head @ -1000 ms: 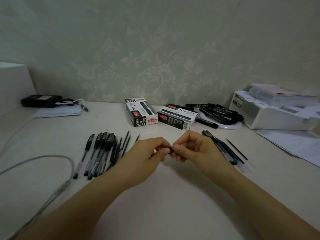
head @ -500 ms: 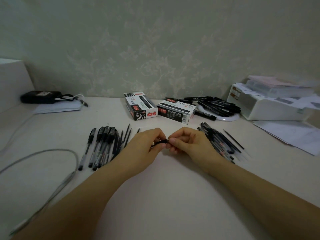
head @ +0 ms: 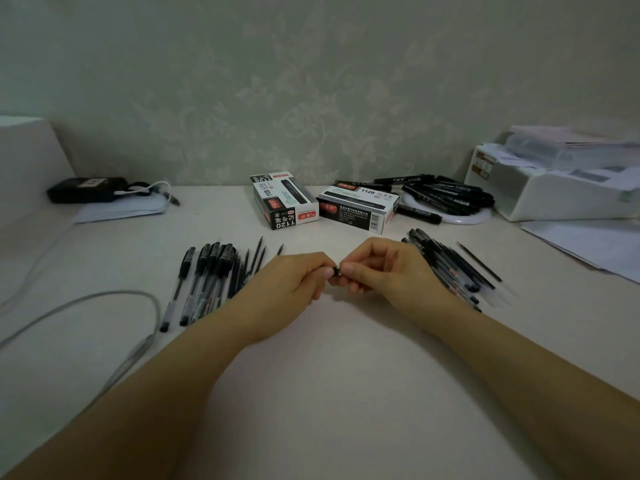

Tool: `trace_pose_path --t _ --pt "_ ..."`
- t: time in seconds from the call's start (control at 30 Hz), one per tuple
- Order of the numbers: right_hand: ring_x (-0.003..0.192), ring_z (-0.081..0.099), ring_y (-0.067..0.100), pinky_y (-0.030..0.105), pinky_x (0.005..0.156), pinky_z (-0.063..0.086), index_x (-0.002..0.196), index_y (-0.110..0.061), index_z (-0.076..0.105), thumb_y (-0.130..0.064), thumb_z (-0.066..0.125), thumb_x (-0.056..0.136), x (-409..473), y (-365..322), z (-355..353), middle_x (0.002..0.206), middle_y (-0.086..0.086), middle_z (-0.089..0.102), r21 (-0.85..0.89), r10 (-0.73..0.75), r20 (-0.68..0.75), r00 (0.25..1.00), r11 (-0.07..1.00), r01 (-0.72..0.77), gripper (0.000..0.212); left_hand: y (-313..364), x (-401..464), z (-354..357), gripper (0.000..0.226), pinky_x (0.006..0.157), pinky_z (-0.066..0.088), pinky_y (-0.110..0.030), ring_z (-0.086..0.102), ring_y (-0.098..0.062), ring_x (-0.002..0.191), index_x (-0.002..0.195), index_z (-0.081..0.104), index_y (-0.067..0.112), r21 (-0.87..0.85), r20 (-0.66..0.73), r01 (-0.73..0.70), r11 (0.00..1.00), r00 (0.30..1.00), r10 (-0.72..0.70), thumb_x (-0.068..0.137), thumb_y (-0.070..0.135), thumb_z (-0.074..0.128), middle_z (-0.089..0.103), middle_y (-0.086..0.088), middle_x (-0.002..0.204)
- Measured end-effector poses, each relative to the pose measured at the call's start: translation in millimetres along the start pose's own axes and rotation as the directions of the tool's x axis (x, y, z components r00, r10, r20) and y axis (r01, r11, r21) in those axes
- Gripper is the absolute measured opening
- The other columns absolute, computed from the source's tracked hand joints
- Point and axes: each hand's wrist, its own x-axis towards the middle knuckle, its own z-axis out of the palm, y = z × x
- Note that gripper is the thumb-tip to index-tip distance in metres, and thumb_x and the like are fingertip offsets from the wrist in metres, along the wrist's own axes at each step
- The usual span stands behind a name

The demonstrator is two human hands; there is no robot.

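Pinched between both sets of fingertips is a short black piece (head: 335, 271), apparently part of a pen. Only a sliver shows in the gap, so its shape cannot be told. The left hand (head: 294, 284) grips it with thumb and curled fingers from one end. The right hand (head: 388, 271) does the same from the other, and the two thumbs almost meet. Both hands hover just above the middle of the desk (head: 329, 393), with the forearms running back to the near edge.

Just left of the left hand lies a row of capped pens (head: 204, 282), side by side and pointing toward the far edge. A few thin refills (head: 254, 261) lie between the row and the hand. Just right of the right hand lies a loose heap of pens (head: 450, 268), with a single refill (head: 479, 262) lying apart on its right.

Toward the far edge, behind the hands, two pen boxes lie flat: the left box (head: 282, 202) and the right box (head: 358, 207). Right of them, black markers (head: 446, 197) are piled on a white ring. In the far right corner a white tray (head: 540, 199) holds papers, and loose sheets (head: 588, 244) lie in front of it. In the far left corner a black device (head: 86, 190) rests by a folded white sheet (head: 121, 211). A grey cable (head: 86, 299) loops along the left edge.
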Motion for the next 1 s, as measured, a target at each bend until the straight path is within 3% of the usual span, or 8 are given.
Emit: trace_pose_path --t 0.17,0.27,0.43,0.53,0.6,0.73,0.87,1.0 --pt "0.072 0.071 0.015 0.021 0.069 0.056 0.093 0.001 0.069 -0.002 0.072 0.085 -4 -6 -5 0.082 0.011 0.076 -0.059 -0.046 0.054 0.997 0.997 0.049 0.009 1 0 -1 0.015 0.064 0.043 -0.01 0.061 -0.003 0.071 0.09 0.061 0.034 -0.036 0.008 0.011 0.999 1.0 -0.011 0.098 0.026 0.051 0.064 0.012 0.074" --pt "0.068 0.071 0.017 0.022 0.066 0.057 0.092 -0.001 0.07 -0.006 0.071 0.087 -7 -6 -6 0.078 0.012 0.075 -0.067 -0.036 0.013 0.999 0.997 0.037 0.007 4 1 2 0.006 0.061 0.045 -0.016 0.058 -0.011 0.07 0.093 0.063 0.031 -0.035 -0.088 -0.042 0.999 0.995 0.039 0.092 0.025 0.061 0.063 0.015 0.081" --pt "0.056 0.063 0.009 0.018 0.056 0.051 0.08 -0.011 0.065 -0.031 0.063 0.094 -9 -5 2 0.068 0.003 0.072 -0.252 -0.056 -0.068 0.996 0.967 0.037 0.025 10 1 6 0.007 0.063 0.041 -0.01 0.057 -0.009 0.073 0.088 0.062 0.027 -0.011 -0.205 -0.08 0.997 0.976 0.076 0.088 0.022 0.068 0.062 0.015 0.08" --pt "0.057 0.061 0.01 0.032 0.059 0.052 0.076 -0.018 0.062 -0.044 0.051 0.098 -10 -5 2 0.065 -0.002 0.068 -0.461 -0.149 -0.066 0.987 0.881 0.102 0.036 11 0 8 0.006 0.067 0.039 -0.004 0.057 -0.004 0.078 0.09 0.064 0.027 0.001 -0.204 -0.077 0.997 0.976 0.075 0.088 0.022 0.067 0.063 0.015 0.082" --pt "0.066 0.065 0.014 0.036 0.066 0.056 0.086 -0.023 0.065 -0.051 0.052 0.093 -10 -7 -1 0.074 -0.006 0.069 -0.449 -0.152 -0.067 0.986 0.887 0.106 0.031 10 0 8 0.005 0.067 0.038 -0.002 0.056 0.0 0.079 0.092 0.064 0.026 -0.001 -0.209 -0.061 0.998 0.976 0.059 0.089 0.022 0.066 0.064 0.015 0.083" --pt "0.074 0.066 0.015 0.034 0.071 0.057 0.091 -0.025 0.067 -0.029 0.065 0.093 -7 -7 -5 0.08 -0.006 0.07 -0.398 -0.129 0.002 0.992 0.91 0.119 0.005 9 0 7 0.005 0.065 0.039 -0.003 0.056 0.001 0.076 0.093 0.065 0.027 -0.001 -0.21 -0.048 0.999 0.977 0.047 0.089 0.022 0.066 0.063 0.016 0.081" --pt "0.055 0.05 0.003 0.016 0.056 0.041 0.08 -0.021 0.063 -0.034 0.054 0.099 -7 -5 -4 0.061 -0.007 0.058 -0.512 -0.164 0.027 0.986 0.845 0.155 0.025 11 -1 8 0.007 0.068 0.04 -0.003 0.056 0.0 0.08 0.095 0.066 0.027 0.009 -0.194 -0.068 0.998 0.979 0.068 0.089 0.023 0.066 0.063 0.015 0.082" --pt "0.06 0.057 0.011 0.025 0.059 0.047 0.084 -0.022 0.064 -0.043 0.048 0.099 -7 -4 -3 0.069 -0.008 0.064 -0.572 -0.196 0.024 0.98 0.802 0.174 0.03 10 0 8 0.006 0.068 0.04 -0.005 0.057 0.001 0.081 0.095 0.065 0.027 0.02 -0.185 -0.057 0.998 0.981 0.06 0.09 0.025 0.065 0.064 0.015 0.085"
